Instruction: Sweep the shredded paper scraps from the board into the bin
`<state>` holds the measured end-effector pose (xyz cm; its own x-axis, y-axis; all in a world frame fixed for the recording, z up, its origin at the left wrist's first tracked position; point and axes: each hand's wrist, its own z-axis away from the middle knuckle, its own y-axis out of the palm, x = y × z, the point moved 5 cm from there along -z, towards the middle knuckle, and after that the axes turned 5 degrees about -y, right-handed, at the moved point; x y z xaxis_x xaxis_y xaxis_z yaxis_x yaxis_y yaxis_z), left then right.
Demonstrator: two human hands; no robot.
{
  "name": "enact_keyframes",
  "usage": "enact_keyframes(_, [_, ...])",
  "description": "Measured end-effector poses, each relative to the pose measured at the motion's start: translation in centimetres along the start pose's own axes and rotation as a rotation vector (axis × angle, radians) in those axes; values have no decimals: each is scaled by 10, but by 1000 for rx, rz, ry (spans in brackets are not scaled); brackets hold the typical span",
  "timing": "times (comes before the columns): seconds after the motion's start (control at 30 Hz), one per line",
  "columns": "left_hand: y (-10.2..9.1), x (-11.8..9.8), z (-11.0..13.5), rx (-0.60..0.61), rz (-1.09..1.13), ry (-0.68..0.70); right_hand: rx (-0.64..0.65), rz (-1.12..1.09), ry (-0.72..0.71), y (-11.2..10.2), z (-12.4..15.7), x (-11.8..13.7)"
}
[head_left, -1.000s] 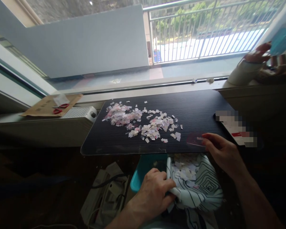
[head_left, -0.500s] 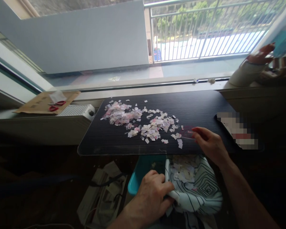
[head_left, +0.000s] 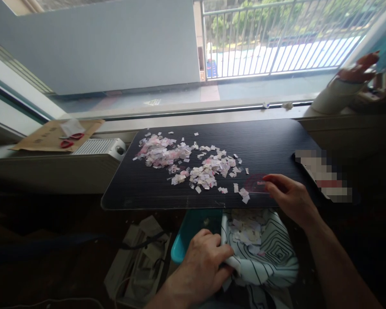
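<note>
My right hand pinches a clear, pink-tinted plastic piece low over the right part of the dark table. A few paper scraps lie just left of that plastic piece. Small cut paper bits form two heaps, one heap at the left and another heap near the middle. Below the table's front edge, my left hand is closed on the rim of a pale cloth bag with dark angular lines. Paper scraps lie inside the bag.
A turquoise tub stands left of the bag, partly under the table. On the sill at left are red-handled scissors on brown cardboard. A blurred-out object lies at the table's right. An open box sits lower left.
My right hand and the plastic piece have moved slightly right, away from the middle heap. A few scraps beside the plastic have shifted. My left hand keeps its grip on the bag.
</note>
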<state>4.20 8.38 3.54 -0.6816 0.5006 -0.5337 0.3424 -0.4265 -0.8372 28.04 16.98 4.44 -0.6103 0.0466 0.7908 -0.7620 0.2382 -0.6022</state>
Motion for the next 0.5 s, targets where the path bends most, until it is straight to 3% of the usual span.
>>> enact_keyframes(0.27, [-2,0,0,-9,-3,-5,-95,-32,53,-6,-3,-8])
enact_keyframes(0.4, [0,1,0,-24,-10,8,-19,-51,36,-3,-3,-6])
enact_keyframes(0.5, [0,1,-1,-34,-6,11,-67,-4,44,-6,-1,-7])
